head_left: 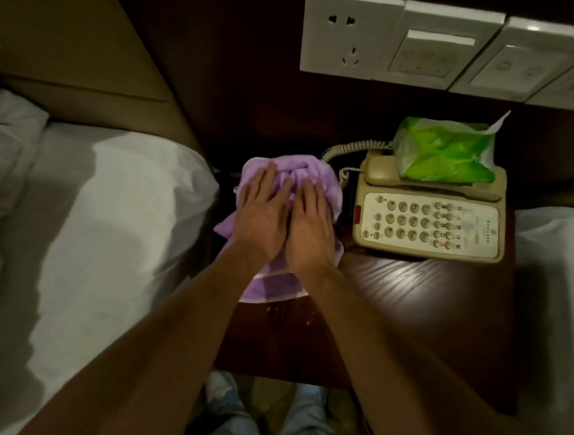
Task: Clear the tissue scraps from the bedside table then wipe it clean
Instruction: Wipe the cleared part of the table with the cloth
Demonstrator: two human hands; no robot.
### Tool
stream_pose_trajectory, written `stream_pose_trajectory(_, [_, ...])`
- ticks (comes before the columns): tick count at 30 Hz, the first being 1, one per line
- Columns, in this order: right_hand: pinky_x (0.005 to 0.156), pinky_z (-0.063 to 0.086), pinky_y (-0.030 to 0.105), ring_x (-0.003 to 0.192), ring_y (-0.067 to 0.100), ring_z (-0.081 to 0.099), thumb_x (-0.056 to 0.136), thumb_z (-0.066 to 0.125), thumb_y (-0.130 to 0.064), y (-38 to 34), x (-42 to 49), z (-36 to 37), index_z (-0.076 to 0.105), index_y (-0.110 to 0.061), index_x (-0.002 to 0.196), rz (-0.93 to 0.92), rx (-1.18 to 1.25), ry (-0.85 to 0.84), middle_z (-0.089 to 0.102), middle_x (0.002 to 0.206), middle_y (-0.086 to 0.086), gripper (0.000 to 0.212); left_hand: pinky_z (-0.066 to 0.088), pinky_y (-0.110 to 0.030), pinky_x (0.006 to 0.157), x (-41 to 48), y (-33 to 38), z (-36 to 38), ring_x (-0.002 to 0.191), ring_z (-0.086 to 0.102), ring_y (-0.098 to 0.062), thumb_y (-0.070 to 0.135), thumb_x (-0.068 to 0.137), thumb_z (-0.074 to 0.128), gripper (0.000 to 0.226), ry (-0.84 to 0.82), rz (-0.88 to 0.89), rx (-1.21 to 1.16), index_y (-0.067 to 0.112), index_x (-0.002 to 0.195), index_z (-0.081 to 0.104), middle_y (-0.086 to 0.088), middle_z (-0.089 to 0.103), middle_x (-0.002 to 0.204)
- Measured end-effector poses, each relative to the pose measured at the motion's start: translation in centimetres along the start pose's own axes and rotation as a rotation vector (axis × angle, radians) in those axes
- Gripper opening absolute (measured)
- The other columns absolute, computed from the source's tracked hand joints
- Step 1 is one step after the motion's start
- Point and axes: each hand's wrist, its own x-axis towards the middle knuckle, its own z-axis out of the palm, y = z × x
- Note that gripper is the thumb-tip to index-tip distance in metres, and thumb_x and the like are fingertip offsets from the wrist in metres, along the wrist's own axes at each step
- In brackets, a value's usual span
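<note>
A purple cloth [275,285] lies bunched on the left part of the dark wooden bedside table [427,297]. My left hand [261,215] and my right hand [309,226] press flat on it side by side, fingers pointing away from me. The cloth's left edge hangs slightly over the table's side. Small crumbs or specks [278,311] show on the wood just below the cloth. No tissue scraps are visible on the table.
A beige corded telephone [429,225] sits at the table's right rear, with a green tissue pack [445,151] resting on its handset. White beds flank the table, one at left [106,220] and one at right [559,273]. A socket and switch panel [351,33] is on the wall behind.
</note>
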Motion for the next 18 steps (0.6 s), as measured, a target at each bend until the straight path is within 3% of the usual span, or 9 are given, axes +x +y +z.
stream_pose_trajectory(2, [0.125,-0.01,0.039,0.155,0.025,-0.017,0.101,0.045,-0.022,0.5,0.3,0.6,-0.017,-0.009,0.157,-0.087,-0.154,-0.086,-0.017,0.168,0.011,0.084,-0.001,-0.052,0.128,0.3,-0.6,1.2,0.158,-0.014,-0.03,0.048,0.102,0.022,0.072,-0.118,0.008,0.136,0.026,0.165,-0.004,-0.01,-0.015,0.171])
stream_pose_trajectory(4, [0.126,-0.007,0.042,0.154,0.029,-0.018,0.099,0.049,-0.026,1.3,0.4,1.2,-0.016,-0.005,0.158,-0.133,-0.243,-0.132,-0.02,0.167,0.014,0.09,-0.005,-0.052,0.127,0.5,-0.8,1.5,0.156,-0.02,-0.031,0.048,0.1,0.017,0.074,-0.162,0.01,0.153,0.027,0.163,-0.014,-0.01,-0.023,0.169])
stream_pose_trajectory(8, [0.128,-0.001,0.04,0.155,0.026,-0.016,0.099,0.048,-0.019,1.4,0.3,1.4,-0.017,-0.003,0.156,-0.11,-0.229,-0.143,-0.019,0.167,0.014,0.087,-0.01,-0.047,0.126,0.3,-1.0,1.8,0.156,-0.02,-0.031,0.046,0.102,0.016,0.071,-0.138,0.045,0.164,0.023,0.164,-0.012,-0.011,-0.023,0.169])
stream_pose_trajectory(13, [0.128,-0.001,0.037,0.156,0.022,-0.011,0.099,0.048,-0.014,1.3,-1.3,0.8,-0.003,-0.008,0.161,-0.097,-0.077,-0.13,-0.01,0.169,0.009,0.081,0.007,-0.053,0.127,-0.7,-2.0,3.2,0.158,-0.012,-0.03,0.051,0.097,0.007,0.077,-0.176,0.144,0.196,0.017,0.165,-0.005,-0.011,-0.011,0.172])
stream_pose_trajectory(18, [0.128,0.01,0.041,0.157,0.023,-0.005,0.096,0.051,-0.017,2.3,-5.3,1.6,-0.001,-0.01,0.16,-0.096,-0.093,-0.153,-0.005,0.17,0.009,0.082,0.005,-0.051,0.128,-5.1,-0.1,3.5,0.158,-0.014,-0.029,0.045,0.1,0.008,0.071,-0.194,0.149,0.144,0.017,0.164,-0.007,-0.011,-0.013,0.171])
